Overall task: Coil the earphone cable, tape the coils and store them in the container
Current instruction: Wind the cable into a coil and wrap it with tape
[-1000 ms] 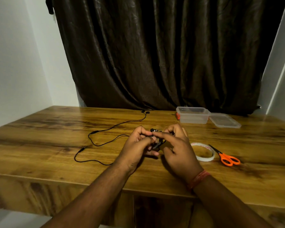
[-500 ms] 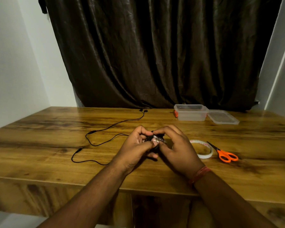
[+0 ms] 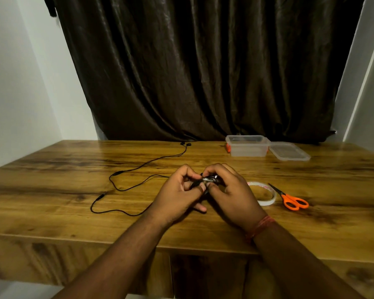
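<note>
Head view: both your left hand (image 3: pixel 177 190) and right hand (image 3: pixel 231 190) grip clamped on the taped coil (image 3: pixel 208 180), just left of the tape roll (image 3: pixel 261 194); press the tape ends flat, since loose cable (image 3: pixel 138 167) trails left on the surface (image 3: pixel 52 190).

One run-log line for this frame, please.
both hands pinch taped coil | second earphone cable loose | container open

No legible text anywhere.
</note>
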The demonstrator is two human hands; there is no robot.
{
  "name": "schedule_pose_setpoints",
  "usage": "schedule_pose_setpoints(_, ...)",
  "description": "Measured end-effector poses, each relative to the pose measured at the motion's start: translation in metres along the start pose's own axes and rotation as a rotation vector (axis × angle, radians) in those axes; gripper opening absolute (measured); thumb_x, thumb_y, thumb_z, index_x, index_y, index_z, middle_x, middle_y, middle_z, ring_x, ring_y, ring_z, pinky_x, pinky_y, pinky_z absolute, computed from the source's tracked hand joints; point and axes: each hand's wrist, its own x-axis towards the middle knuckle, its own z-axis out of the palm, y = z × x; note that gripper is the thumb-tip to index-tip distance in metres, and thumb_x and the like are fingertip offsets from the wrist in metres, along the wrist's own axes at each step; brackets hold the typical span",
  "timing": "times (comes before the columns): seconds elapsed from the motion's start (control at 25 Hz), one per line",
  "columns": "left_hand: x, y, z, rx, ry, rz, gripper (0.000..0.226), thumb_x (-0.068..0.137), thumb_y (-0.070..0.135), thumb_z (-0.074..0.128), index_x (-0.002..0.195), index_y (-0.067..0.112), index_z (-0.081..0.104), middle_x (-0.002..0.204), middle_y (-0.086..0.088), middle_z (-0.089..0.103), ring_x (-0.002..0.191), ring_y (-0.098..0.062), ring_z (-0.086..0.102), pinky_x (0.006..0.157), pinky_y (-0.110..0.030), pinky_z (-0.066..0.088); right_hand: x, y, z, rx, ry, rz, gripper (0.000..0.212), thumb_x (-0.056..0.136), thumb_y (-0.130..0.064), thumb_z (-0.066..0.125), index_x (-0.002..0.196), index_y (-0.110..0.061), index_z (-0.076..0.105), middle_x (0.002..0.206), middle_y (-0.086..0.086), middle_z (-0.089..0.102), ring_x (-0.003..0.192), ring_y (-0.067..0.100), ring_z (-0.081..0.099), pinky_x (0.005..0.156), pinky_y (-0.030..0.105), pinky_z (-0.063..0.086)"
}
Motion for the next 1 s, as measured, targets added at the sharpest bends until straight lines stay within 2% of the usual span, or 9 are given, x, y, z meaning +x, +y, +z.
schedule_pose_setpoints(0.12,0.002,-0.003,0.001,0.108,0.057,0.046,0.018,0.084,0.014,0.067,0.090,0.023,0.053,0.094,-0.021,0.070,0.077,-0.037,0.069,0.052,-0.036,0.059,-0.001,-0.001,0.001,0.005,0.003,0.006,0.029,0.087,-0.003,0.060,0.101,-0.029,0.060,0.103,-0.013,0.055,0.098,0.001,0.055,0.077,0.007,0.041)
schedule_pose_setpoints(0.2,0.002,-0.005,0.001,0.216,0.098,0.065,0.017,0.081,0.020,0.068,0.086,0.029,0.054,0.092,-0.019,0.070,0.073,-0.045,0.070,0.056,-0.048,0.059,-0.001,-0.002,0.001,0.002,0.003,0.006,0.029,0.088,-0.003,0.059,0.102,-0.029,0.059,0.104,-0.014,0.054,0.098,-0.001,0.054,0.076,0.006,0.040)
schedule_pose_setpoints(0.28,0.002,-0.007,0.001,0.330,0.141,0.118,0.016,0.082,0.022,0.067,0.085,0.031,0.055,0.090,-0.011,0.070,0.065,-0.038,0.071,0.052,-0.054,0.058,-0.001,-0.002,0.002,0.006,0.003,0.009,0.029,0.089,-0.003,0.058,0.102,-0.029,0.059,0.105,-0.014,0.054,0.098,-0.002,0.053,0.076,0.005,0.040)
schedule_pose_setpoints(0.36,0.001,-0.007,0.002,0.458,0.170,0.230,0.013,0.084,0.023,0.066,0.087,0.029,0.055,0.097,-0.003,0.064,0.064,-0.023,0.071,0.044,-0.047,0.058,-0.002,-0.004,0.002,0.009,0.014,0.009,0.030,0.089,-0.003,0.058,0.102,-0.030,0.058,0.105,-0.014,0.054,0.099,-0.002,0.054,0.076,0.005,0.040)
schedule_pose_setpoints(0.48,0.000,-0.003,0.005,0.651,0.184,0.442,0.010,0.086,0.019,0.063,0.089,0.022,0.054,0.095,0.005,0.054,0.076,-0.009,0.064,0.049,-0.018,0.054,-0.002,-0.005,0.002,0.022,0.029,0.018,0.031,0.089,-0.004,0.059,0.102,-0.032,0.057,0.106,-0.014,0.055,0.100,0.000,0.055,0.080,0.009,0.042)
schedule_pose_setpoints(0.56,-0.001,-0.001,0.006,0.801,0.198,0.557,0.010,0.085,0.014,0.062,0.088,0.018,0.054,0.092,0.004,0.053,0.082,-0.005,0.058,0.056,-0.007,0.046,-0.001,-0.003,0.002,0.161,0.016,0.120,0.035,0.090,-0.004,0.060,0.107,-0.033,0.053,0.104,-0.008,0.059,0.096,0.006,0.061,0.084,0.023,0.050)
schedule_pose_setpoints(0.72,-0.003,0.001,0.009,0.885,0.166,0.610,0.011,0.085,0.004,0.064,0.088,0.011,0.056,0.093,0.003,0.053,0.083,-0.007,0.054,0.065,-0.027,0.049,0.000,0.001,-0.003,0.773,-0.106,0.422,0.044,0.093,0.008,0.052,0.124,-0.023,0.049,0.105,0.017,0.067,0.094,0.029,0.068,0.086,0.048,0.054)
schedule_pose_setpoints(0.84,-0.005,0.001,0.011,0.896,0.091,0.633,0.010,0.085,0.006,0.061,0.086,0.014,0.055,0.095,0.004,0.053,0.086,-0.009,0.055,0.071,-0.033,0.049,0.001,0.002,-0.007,0.916,-0.220,0.422,0.042,0.086,0.018,0.044,0.118,-0.007,0.055,0.098,0.017,0.065,0.085,0.027,0.066,0.075,0.046,0.054)
schedule_pose_setpoints(1.0,-0.008,0.004,0.013,0.902,0.060,0.642,0.016,0.085,0.006,0.059,0.087,0.021,0.054,0.098,0.008,0.052,0.089,-0.006,0.055,0.072,-0.029,0.049,0.002,0.003,-0.010,0.999,-0.256,0.447,0.038,0.069,0.002,0.049,0.105,-0.002,0.062,0.094,0.015,0.066,0.087,0.026,0.064,0.076,0.042,0.054)
